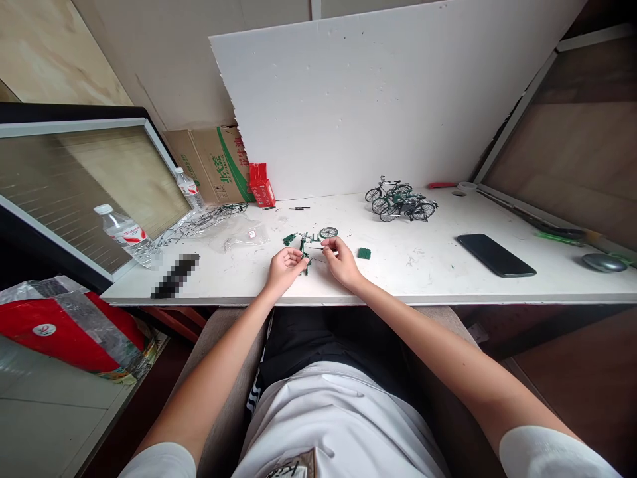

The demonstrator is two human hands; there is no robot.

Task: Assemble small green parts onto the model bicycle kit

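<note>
The left hand (287,267) is closed on a small green bicycle frame (302,245), its thumb and fingers pinching it above the white worktop (398,279), close to the front edge. The right hand (342,261) is just beside it, thumb and forefinger together on a thin dark rod (316,248) that points toward the frame; whether the rod touches the frame is too small to tell. A loose spoked wheel (328,232) lies just beyond the right fingertips. One small green piece (289,239) lies left of the frame, and a green block (364,253) sits to the right of the right hand. Farther back on the right, a cluster of model bicycles (401,200) stands close together, with a black phone (496,255) nearer the front edge and a grey mouse (604,262) beyond it. To the left lie a clear plastic bag (243,234) and a tangle of dark thin strips (199,226), near two water bottles, the nearer one (129,234) tilted
</note>
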